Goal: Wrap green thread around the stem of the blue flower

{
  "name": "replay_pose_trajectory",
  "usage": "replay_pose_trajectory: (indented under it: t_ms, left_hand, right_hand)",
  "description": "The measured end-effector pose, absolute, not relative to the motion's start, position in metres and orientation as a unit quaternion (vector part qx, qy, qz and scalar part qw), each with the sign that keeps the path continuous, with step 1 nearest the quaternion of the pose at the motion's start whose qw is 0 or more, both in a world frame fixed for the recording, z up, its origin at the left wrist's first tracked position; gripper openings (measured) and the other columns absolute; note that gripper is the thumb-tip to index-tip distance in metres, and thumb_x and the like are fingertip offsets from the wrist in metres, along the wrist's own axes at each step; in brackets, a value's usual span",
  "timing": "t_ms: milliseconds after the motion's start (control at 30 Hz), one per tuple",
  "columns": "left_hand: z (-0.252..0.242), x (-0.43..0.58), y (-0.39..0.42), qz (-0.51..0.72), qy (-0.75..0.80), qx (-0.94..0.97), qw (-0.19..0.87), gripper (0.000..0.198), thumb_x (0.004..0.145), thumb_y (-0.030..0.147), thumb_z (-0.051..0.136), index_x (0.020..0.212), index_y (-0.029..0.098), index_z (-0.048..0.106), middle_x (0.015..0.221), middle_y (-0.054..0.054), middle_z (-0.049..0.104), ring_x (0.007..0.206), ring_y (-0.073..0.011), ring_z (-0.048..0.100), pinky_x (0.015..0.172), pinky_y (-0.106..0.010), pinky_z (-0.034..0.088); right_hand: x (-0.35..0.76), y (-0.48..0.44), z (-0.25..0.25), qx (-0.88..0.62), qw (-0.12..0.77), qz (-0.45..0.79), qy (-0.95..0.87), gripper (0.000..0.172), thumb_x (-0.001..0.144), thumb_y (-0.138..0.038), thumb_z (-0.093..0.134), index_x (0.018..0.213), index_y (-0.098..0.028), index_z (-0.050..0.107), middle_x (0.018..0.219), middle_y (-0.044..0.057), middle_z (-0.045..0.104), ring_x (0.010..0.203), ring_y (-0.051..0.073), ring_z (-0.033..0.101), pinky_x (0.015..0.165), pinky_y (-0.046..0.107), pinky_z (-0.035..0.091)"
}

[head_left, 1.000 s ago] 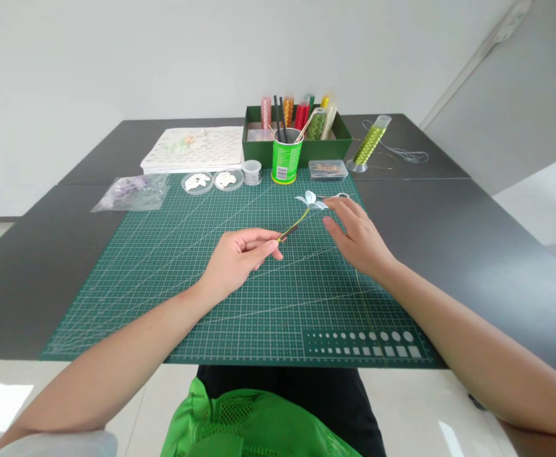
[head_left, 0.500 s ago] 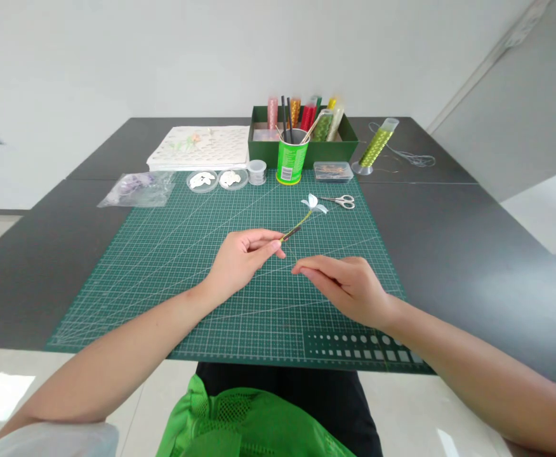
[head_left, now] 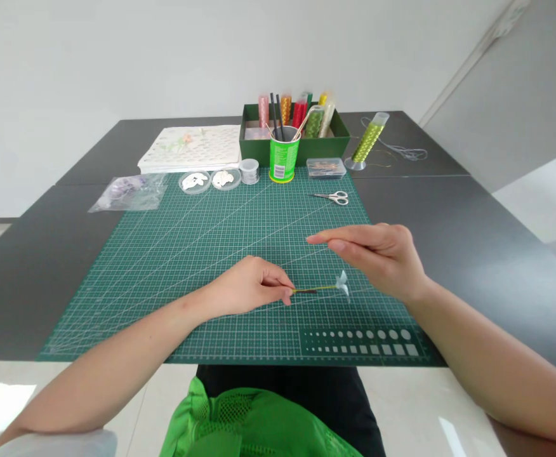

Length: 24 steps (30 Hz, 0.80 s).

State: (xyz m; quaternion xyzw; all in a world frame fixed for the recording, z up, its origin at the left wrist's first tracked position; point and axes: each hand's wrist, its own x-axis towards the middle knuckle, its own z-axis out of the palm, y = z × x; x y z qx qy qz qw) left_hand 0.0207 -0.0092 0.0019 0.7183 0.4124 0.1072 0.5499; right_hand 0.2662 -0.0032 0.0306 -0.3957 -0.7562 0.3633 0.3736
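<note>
My left hand (head_left: 252,289) pinches the end of a thin green flower stem (head_left: 313,290) low over the green cutting mat (head_left: 173,254). The stem points right and ends in a small pale blue-white flower (head_left: 343,284). My right hand (head_left: 377,254) hovers just above and behind the flower, fingers stretched out together and pointing left, holding nothing that I can see.
Scissors (head_left: 332,197) lie on the mat's far right. Along the far edge stand a green cup (head_left: 282,158) with sticks, a green box (head_left: 297,136) of bead tubes, two small dishes (head_left: 210,181), a clear case (head_left: 325,167), a wire spool (head_left: 367,143), a white sheet (head_left: 192,147) and a plastic bag (head_left: 128,192).
My left hand has drawn the stem towards me and swung it from pointing far-right to pointing right. My right hand rose from the mat and now sits above the flower.
</note>
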Motion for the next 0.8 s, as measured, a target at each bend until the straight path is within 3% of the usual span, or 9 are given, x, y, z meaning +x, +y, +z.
replay_pose_trajectory:
  t_ms: [100, 200, 367, 467, 567, 667, 800]
  left_hand:
    - [0.006, 0.022, -0.013, 0.095, 0.393, 0.725, 0.558, 0.02, 0.09, 0.028, 0.065, 0.083, 0.021, 0.082, 0.066, 0.002, 0.072, 0.044, -0.0072, 0.038, 0.045, -0.022, 0.025]
    - [0.006, 0.025, -0.016, 0.087, 0.382, 0.706, 0.59, 0.019, 0.089, 0.024, 0.065, 0.083, 0.019, 0.082, 0.074, 0.0, 0.078, 0.048, -0.0075, 0.045, 0.047, -0.02, 0.03]
    - [0.008, 0.025, -0.017, 0.072, 0.375, 0.659, 0.648, 0.017, 0.089, 0.025, 0.067, 0.084, 0.018, 0.081, 0.076, -0.002, 0.08, 0.044, -0.0058, 0.039, 0.044, -0.019, 0.027]
    - [0.011, 0.024, -0.017, 0.086, 0.358, 0.653, 0.661, 0.017, 0.09, 0.028, 0.068, 0.085, 0.018, 0.08, 0.076, -0.002, 0.079, 0.043, -0.0046, 0.035, 0.042, -0.019, 0.025]
    - [0.013, 0.022, -0.017, 0.133, 0.347, 0.658, 0.655, 0.017, 0.09, 0.03, 0.069, 0.086, 0.017, 0.08, 0.081, -0.004, 0.08, 0.046, -0.0049, 0.042, 0.044, -0.018, 0.029]
    - [0.014, 0.019, -0.014, 0.228, 0.37, 0.648, 0.625, 0.02, 0.088, 0.034, 0.071, 0.092, 0.016, 0.08, 0.082, -0.007, 0.08, 0.049, -0.0074, 0.049, 0.045, -0.019, 0.035]
    - [0.012, 0.012, -0.004, 0.382, 0.439, 0.616, 0.53, 0.023, 0.088, 0.037, 0.072, 0.094, 0.016, 0.08, 0.082, -0.008, 0.08, 0.047, -0.0075, 0.046, 0.046, -0.021, 0.04]
  right_hand:
    - [0.264, 0.004, 0.026, -0.388, 0.356, 0.36, -0.77, 0.03, 0.099, -0.045, 0.062, 0.112, -0.029, 0.083, 0.095, 0.004, 0.082, 0.072, 0.02, 0.073, 0.058, 0.031, 0.057]
    - [0.262, 0.011, 0.018, -0.38, 0.354, 0.354, -0.778, 0.029, 0.1, -0.042, 0.061, 0.113, -0.028, 0.082, 0.109, 0.003, 0.081, 0.092, 0.022, 0.077, 0.079, 0.034, 0.064]
    - [0.26, 0.021, 0.005, -0.375, 0.346, 0.362, -0.78, 0.028, 0.101, -0.037, 0.06, 0.116, -0.027, 0.081, 0.117, 0.001, 0.08, 0.111, 0.023, 0.075, 0.1, 0.035, 0.061]
    - [0.261, 0.027, -0.001, -0.385, 0.325, 0.369, -0.781, 0.029, 0.101, -0.038, 0.059, 0.117, -0.026, 0.08, 0.118, 0.002, 0.079, 0.113, 0.023, 0.075, 0.103, 0.038, 0.059]
    - [0.264, 0.036, -0.011, -0.395, 0.299, 0.375, -0.783, 0.031, 0.1, -0.039, 0.058, 0.117, -0.025, 0.08, 0.119, 0.003, 0.079, 0.116, 0.025, 0.073, 0.104, 0.04, 0.058]
    - [0.269, 0.044, -0.021, -0.409, 0.266, 0.376, -0.788, 0.032, 0.099, -0.042, 0.06, 0.117, -0.024, 0.081, 0.119, 0.005, 0.079, 0.114, 0.026, 0.073, 0.101, 0.041, 0.058]
    - [0.274, 0.05, -0.023, -0.422, 0.23, 0.374, -0.793, 0.034, 0.098, -0.044, 0.06, 0.116, -0.024, 0.081, 0.114, 0.004, 0.08, 0.104, 0.025, 0.075, 0.09, 0.036, 0.059]
